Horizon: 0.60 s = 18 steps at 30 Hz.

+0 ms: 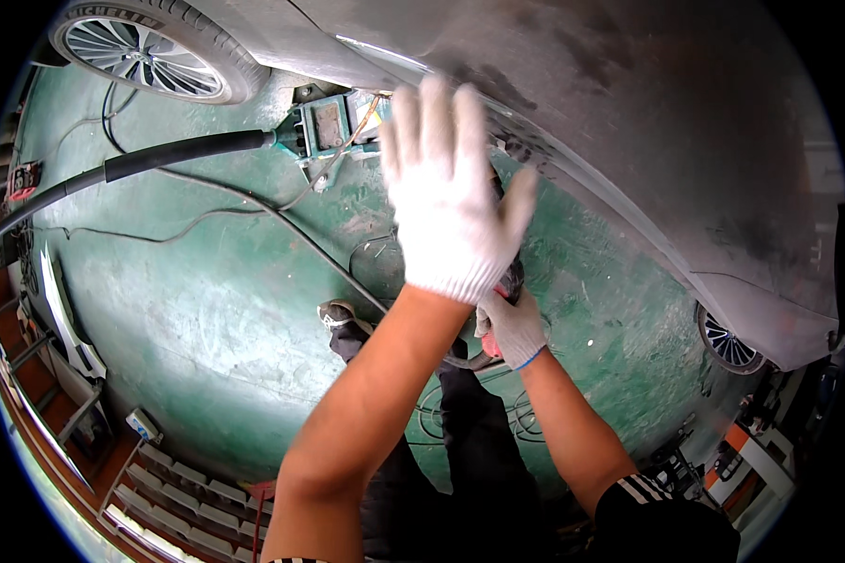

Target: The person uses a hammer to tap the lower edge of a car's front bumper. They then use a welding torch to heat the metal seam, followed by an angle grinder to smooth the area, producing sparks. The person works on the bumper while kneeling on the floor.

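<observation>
while the left hand (449, 192) lifts flat, fingers spread, holding nothing, the right hand (511, 327) clasps a red-and-black power tool (511, 279), lying at its twelve o'clock, long axis toward the grey car panel (629, 122).

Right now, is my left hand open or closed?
Open: the gloved left hand has its fingers spread flat against the grey car body.

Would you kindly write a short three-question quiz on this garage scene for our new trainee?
1. True or false: the left hand is bare.
2. Which hand grips the red and black power tool? A left, B right.
3. What colour is the floor under the grey car body?

Key: 1 false, it wears a white knit glove, fingers spread open. 2 B, the right hand. 3 green.
</observation>
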{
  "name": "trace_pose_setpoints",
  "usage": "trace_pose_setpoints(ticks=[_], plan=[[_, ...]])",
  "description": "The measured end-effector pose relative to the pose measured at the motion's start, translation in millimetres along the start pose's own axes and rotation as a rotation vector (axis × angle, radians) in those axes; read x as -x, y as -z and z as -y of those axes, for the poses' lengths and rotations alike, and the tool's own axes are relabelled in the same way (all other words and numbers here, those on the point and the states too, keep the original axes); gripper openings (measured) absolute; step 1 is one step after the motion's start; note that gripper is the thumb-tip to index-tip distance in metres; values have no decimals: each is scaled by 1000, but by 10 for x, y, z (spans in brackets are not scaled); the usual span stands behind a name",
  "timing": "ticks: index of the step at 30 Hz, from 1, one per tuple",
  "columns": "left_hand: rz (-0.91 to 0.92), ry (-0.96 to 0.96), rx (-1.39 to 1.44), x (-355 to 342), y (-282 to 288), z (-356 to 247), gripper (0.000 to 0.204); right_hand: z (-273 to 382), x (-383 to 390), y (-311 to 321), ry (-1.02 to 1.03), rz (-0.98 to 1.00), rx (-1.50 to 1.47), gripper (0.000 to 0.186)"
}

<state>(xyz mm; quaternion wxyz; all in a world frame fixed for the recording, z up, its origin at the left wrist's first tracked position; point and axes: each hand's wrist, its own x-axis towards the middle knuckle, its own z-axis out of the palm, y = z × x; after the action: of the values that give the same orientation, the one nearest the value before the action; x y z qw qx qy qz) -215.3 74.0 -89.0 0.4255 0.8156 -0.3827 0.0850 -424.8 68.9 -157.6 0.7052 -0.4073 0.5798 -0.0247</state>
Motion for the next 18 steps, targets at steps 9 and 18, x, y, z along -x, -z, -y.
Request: trace_pose_setpoints(ticks=[9,18], plan=[[-81,-47,-80,-197,-106,-45,93,39,21,15,15,33,13,18],[409,661,-67,2164,255,-41,81,47,84,192,-9,54,24,27]])
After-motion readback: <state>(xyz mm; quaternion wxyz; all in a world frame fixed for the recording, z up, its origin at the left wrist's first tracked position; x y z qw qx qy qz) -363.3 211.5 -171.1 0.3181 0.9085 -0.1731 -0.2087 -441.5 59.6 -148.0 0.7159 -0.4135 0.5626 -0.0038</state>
